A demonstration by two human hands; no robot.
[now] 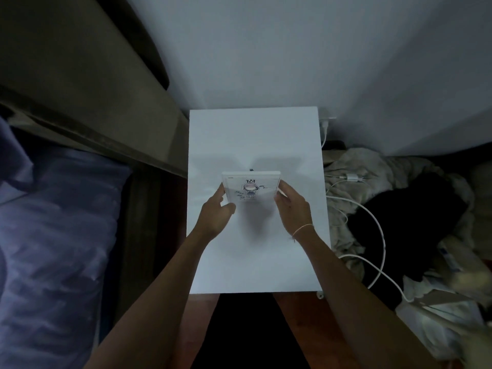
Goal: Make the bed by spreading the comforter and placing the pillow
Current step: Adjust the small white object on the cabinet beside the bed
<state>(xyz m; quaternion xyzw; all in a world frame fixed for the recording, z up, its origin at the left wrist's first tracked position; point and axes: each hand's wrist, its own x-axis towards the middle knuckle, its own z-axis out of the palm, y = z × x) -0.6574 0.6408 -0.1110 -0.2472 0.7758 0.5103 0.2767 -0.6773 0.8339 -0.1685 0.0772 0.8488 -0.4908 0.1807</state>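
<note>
A small white picture frame [250,189] with a drawn figure under a crown stands on the white bedside table [253,134]. My left hand [217,213] grips its left edge and my right hand [291,206] grips its right edge. The bed lies at the far left, covered in bluish-purple bedding [53,222] that looks rumpled. I cannot tell pillow from comforter in this dim view.
A dark wooden headboard [87,107] runs behind the bed. To the right of the table lies a heap of beige and black cloth [399,217] with white charger cables [372,222] across it. A white wall [266,49] stands behind.
</note>
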